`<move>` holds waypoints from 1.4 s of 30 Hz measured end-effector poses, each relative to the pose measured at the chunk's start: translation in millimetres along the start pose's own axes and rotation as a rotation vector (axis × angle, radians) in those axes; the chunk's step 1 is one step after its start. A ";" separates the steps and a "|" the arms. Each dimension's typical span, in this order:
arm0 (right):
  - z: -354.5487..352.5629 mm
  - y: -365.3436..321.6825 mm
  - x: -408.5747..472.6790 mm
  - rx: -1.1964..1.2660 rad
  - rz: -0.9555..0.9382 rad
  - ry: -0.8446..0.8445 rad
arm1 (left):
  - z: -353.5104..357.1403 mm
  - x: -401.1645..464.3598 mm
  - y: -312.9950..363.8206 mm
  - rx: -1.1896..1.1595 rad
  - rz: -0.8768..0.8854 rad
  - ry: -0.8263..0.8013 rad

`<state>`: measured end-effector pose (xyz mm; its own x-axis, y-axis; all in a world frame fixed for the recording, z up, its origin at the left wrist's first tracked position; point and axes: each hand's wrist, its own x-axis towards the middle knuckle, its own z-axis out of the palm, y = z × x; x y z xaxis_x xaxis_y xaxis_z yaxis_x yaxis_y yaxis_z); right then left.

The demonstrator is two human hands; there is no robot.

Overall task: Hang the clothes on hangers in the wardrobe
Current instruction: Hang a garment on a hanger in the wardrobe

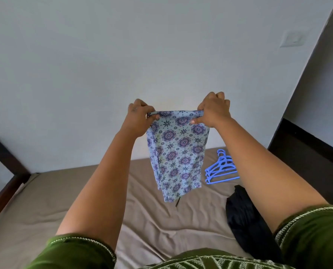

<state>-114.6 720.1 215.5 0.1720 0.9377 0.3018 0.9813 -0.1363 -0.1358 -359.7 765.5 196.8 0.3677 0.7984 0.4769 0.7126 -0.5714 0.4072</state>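
Note:
A light blue garment with a purple floral print [178, 154] hangs in the air above the bed, folded lengthwise. My left hand [139, 117] pinches its top edge at the left corner, and my right hand [213, 110] pinches the right corner, so the edge is stretched flat between them. A small stack of blue plastic hangers [221, 168] lies on the bed to the right, behind the garment. A black garment [245, 216] lies crumpled on the bed under my right forearm, partly hidden by it.
The bed has a wrinkled beige sheet [68, 193] and a dark wooden frame [5, 177] along the left side. A pale wall [123, 55] rises behind. A dark wooden panel [305, 152] stands at the right.

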 end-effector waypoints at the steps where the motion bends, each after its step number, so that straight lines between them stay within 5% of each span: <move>1: 1.1 2.1 -0.3 -0.004 -0.036 -0.008 | 3.8 -0.5 1.5 -0.079 0.006 -0.025; 6: 18.2 3.9 -10.8 0.366 -0.186 -0.320 | 27.9 -2.6 13.9 -0.341 0.011 -0.167; 11: 48.5 11.0 -23.2 0.329 -0.141 -0.608 | 58.5 5.4 4.0 -0.296 0.073 -0.281; 17: 89.7 29.9 -64.9 0.904 0.105 -0.694 | 125.4 -2.3 31.0 -0.613 -0.032 -0.353; 23: 122.9 96.5 -80.6 1.217 0.420 -0.860 | 221.8 1.4 47.6 -0.632 -0.188 -0.514; 27: 157.4 157.9 -84.0 1.386 0.757 -0.795 | 308.9 4.4 60.5 -0.558 -0.362 -0.617; 33: 225.2 261.3 -78.6 1.500 1.361 -0.461 | 452.4 -28.6 80.4 -0.375 -0.699 -0.644; 42: 320.5 345.4 -53.2 1.617 1.607 -0.298 | 612.6 -30.0 66.8 -0.163 -0.822 -0.793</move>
<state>187.6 725.5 -149.9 0.3113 0.3903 -0.8664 -0.7738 -0.4252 -0.4696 42.9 819.8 -267.5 0.1415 0.8029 -0.5790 0.8468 0.2048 0.4909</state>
